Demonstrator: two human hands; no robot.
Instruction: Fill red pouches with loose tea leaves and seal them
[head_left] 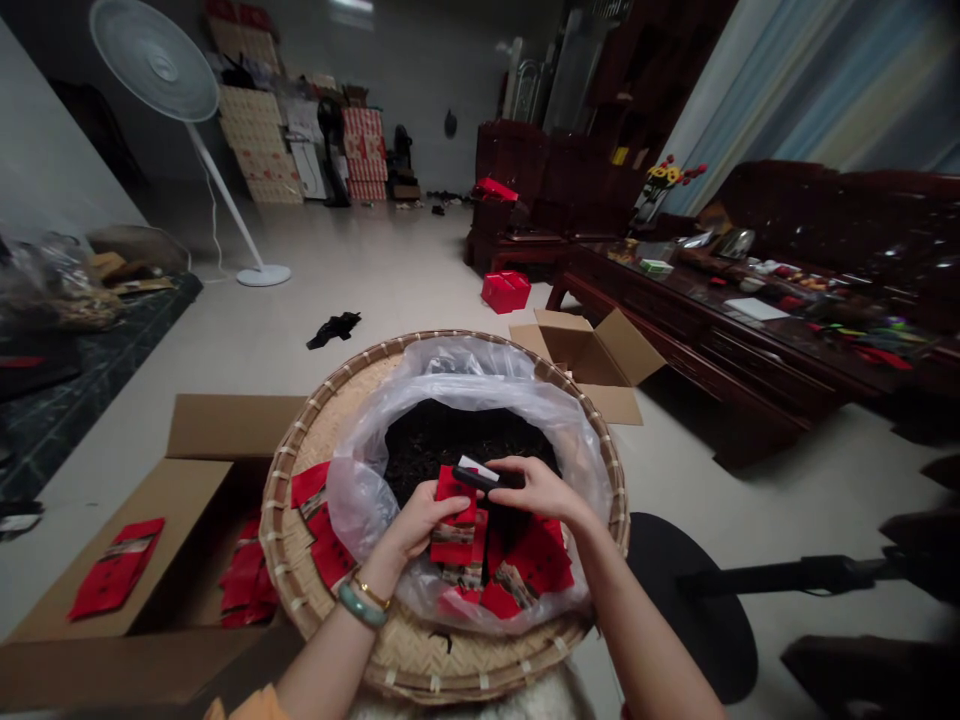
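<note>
My left hand (420, 525) grips a small red packet (454, 525) upright over a clear plastic bag (360, 490) of dark loose tea (442, 440). My right hand (536, 490) pinches a small black scoop-like object (484, 478) at the packet's top. The bag sits in a round woven bamboo tray (300, 470) in front of me. Several more red packets (525, 570) lie inside the bag near my wrists, and others (319, 520) lie on the tray's left side.
An open cardboard box (187, 500) at the left holds red packets (244, 580), with one packet (116, 565) on its flap. Another open box (592, 355) lies beyond the tray. A dark wooden table (720, 330) stands to the right, a white fan (161, 60) at the back left.
</note>
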